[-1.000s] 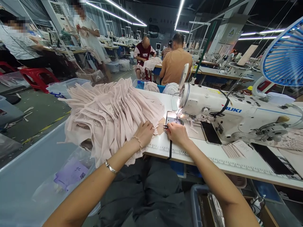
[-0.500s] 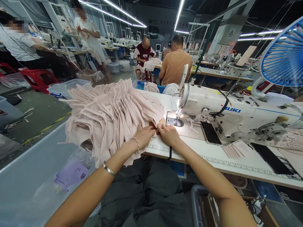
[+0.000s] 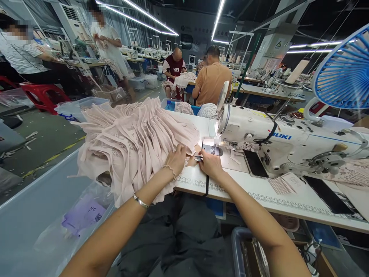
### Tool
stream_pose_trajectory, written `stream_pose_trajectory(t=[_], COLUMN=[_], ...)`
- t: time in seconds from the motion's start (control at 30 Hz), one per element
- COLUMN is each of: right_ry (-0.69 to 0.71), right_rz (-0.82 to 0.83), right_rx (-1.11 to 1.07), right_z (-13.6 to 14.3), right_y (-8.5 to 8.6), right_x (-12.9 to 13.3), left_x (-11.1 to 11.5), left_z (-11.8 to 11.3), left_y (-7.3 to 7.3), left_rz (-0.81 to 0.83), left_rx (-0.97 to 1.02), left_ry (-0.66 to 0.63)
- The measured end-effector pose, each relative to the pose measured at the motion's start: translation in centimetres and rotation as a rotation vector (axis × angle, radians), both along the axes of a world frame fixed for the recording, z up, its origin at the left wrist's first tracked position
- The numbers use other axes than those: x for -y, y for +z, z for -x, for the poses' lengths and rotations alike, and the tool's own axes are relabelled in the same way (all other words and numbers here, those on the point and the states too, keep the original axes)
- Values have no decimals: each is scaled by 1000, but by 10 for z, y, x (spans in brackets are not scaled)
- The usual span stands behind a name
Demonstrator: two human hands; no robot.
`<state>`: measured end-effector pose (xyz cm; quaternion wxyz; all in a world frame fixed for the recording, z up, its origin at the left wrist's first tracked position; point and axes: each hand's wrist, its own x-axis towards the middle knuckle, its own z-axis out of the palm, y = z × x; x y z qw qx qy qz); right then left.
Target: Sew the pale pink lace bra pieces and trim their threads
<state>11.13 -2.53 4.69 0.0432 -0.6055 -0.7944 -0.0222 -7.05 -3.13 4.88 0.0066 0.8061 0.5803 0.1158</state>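
Observation:
A thick pile of pale pink garment pieces (image 3: 132, 134) lies folded over the left end of the sewing table (image 3: 190, 180). At its right edge my left hand (image 3: 176, 158) is closed, its fingers gripping the fabric. My right hand (image 3: 211, 164) pinches small thread snips (image 3: 197, 158), whose metal blades point left toward the left hand. Beneath the blades a brown patch (image 3: 191, 161) shows on the table. The white sewing machine (image 3: 250, 125) stands just beyond the right hand, its needle area lit. The left fingertips are partly hidden by fabric.
Two black phones (image 3: 256, 163) (image 3: 328, 194) and a small fabric stack (image 3: 284, 184) lie along the table. A clear plastic bin (image 3: 57, 175) stands at the left. A blue fan (image 3: 344, 73) is at upper right. Several people work beyond, including one in an orange shirt (image 3: 215, 82).
My right hand has moved slightly right, apart from the left, and the snips' blades now show between them. My left hand has shifted a little up at the fabric edge.

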Motion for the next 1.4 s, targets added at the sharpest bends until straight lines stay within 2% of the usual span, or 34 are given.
stream_pose_trajectory(t=[0.1, 0.23, 0.43, 0.8, 1.07, 1.4], right_ry=[-20, -56, -42, 13, 19, 17], right_rz=[25, 32, 176, 254, 269, 291], right_rx=[-13, -72, -107, -68, -82, -128], right_z=[1, 1, 4, 20, 13, 11], right_y=[0, 5, 16, 18, 25, 22], right_x=[-2, -1, 0, -9, -11, -17], left_x=[-7, -8, -5, -3, -3, -3], left_z=[-4, -1, 6, 8, 7, 7], left_y=[-5, -8, -9, -11, -12, -11], left_rz=[2, 16, -5, -10, -5, 16], left_rx=[-22, -32, 20, 44, 41, 38], left_ry=[-21, -111, -193, -199, -189, -175])
